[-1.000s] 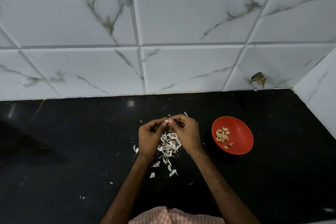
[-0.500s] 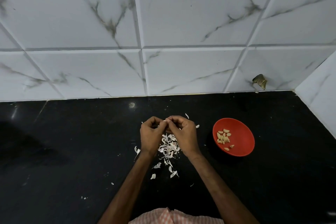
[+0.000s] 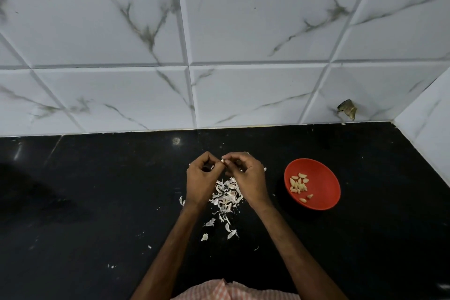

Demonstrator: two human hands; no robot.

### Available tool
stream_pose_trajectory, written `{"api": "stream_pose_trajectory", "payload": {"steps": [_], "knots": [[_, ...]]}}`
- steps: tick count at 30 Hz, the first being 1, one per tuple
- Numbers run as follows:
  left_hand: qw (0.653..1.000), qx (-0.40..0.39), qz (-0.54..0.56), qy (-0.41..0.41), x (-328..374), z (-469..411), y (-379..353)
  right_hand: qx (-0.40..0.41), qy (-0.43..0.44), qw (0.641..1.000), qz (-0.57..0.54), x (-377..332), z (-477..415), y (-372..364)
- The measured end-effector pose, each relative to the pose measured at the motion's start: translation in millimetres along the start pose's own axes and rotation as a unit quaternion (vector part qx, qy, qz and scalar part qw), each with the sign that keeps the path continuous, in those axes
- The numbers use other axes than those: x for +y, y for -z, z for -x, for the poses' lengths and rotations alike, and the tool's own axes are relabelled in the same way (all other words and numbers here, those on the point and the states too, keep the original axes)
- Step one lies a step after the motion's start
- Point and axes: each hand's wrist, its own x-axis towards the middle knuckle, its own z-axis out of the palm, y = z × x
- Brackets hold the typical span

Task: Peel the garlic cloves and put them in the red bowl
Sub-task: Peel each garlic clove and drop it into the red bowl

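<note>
- Barely anything has changed from half a second back: both hands still meet over the black surface point(image 3: 97, 202), same spot.
- The left hand point(image 3: 200, 179) and right hand point(image 3: 247, 179) have curled fingers, both pinching one garlic clove point(image 3: 222, 161); a white bit of it peeks out now.
- The peel pile point(image 3: 226, 196) sits at 6 o'clock of it.
- The red bowl point(image 3: 326, 186) hasn't moved, at 3 o'clock of the hands, with the same peeled cloves point(image 3: 299, 185) inside.

Single head-worn view (wide-angle) is looking forward and down onto the table point(image 3: 97, 202), facing the tiled wall point(image 3: 243, 31); it is sitting close, centring the left hand point(image 3: 198, 179) and right hand point(image 3: 249, 179).
</note>
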Motion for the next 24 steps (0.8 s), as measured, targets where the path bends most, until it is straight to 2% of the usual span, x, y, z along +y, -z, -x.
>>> {"api": "stream_pose_trajectory", "payload": {"steps": [7, 12, 14, 16, 20, 24], "knots": [[1.0, -0.019, -0.019, -0.012, -3.4, -0.2, 4.1, -0.019, -0.029, 0.999, 0.01, -3.3, -1.9, 1.7], [1.0, -0.001, 0.007, 0.013, -16.0, -2.5, 5.4, 0.003, -0.096, 0.992, -0.081, -5.9, 1.1, 0.3], [0.999, 0.008, -0.029, 0.019, -19.4, -2.1, 4.1, -0.006, -0.12, 0.987, -0.105, -5.6, 2.8, 0.1], [0.993, 0.01, -0.115, 0.014, -22.1, -0.6, 2.5, -0.013, -0.134, 0.984, -0.113, -4.2, 4.5, -0.5], [0.964, -0.031, -0.265, -0.021, -21.7, 0.3, 4.6, -0.002, -0.144, 0.982, -0.126, -6.7, 5.7, 0.3], [0.966, -0.069, -0.237, -0.073, -20.5, 2.0, 3.8, 0.003, -0.147, 0.982, -0.121, -8.1, 5.7, 2.0]]}}
